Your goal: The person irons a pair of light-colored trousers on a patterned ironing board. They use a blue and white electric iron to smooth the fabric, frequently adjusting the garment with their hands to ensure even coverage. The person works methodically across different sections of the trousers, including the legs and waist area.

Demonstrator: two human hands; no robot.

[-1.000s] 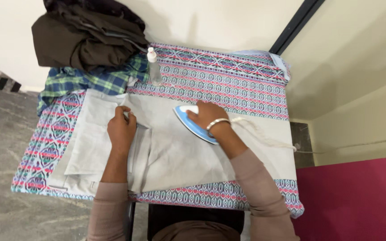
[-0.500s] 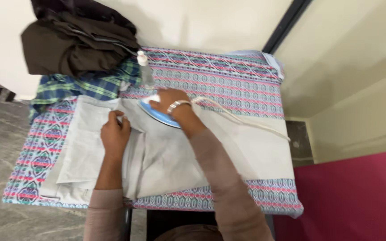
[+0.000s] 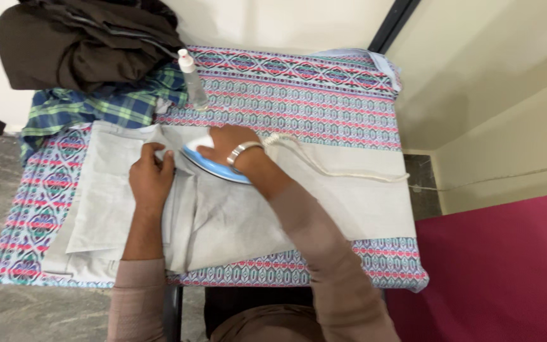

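Note:
A pale grey garment (image 3: 235, 215) lies spread flat on a table under a patterned cloth (image 3: 324, 95). My right hand (image 3: 226, 147) grips the handle of a light blue and white iron (image 3: 213, 166), which rests on the garment near its upper edge. A metal bangle circles that wrist. My left hand (image 3: 151, 177) presses down on the fabric just left of the iron, fingers curled over a fold. A white cord (image 3: 330, 168) runs from the iron to the right across the garment.
A clear spray bottle (image 3: 192, 79) stands behind the iron. A blue-green plaid garment (image 3: 102, 107) and a heap of dark brown clothes (image 3: 90, 41) lie at the back left. A cream wall and a dark red surface (image 3: 495, 272) border the table's right.
My right hand has slid the iron leftward across the garment, from the middle to right beside my left hand. My left hand has stayed pressed on the fabric.

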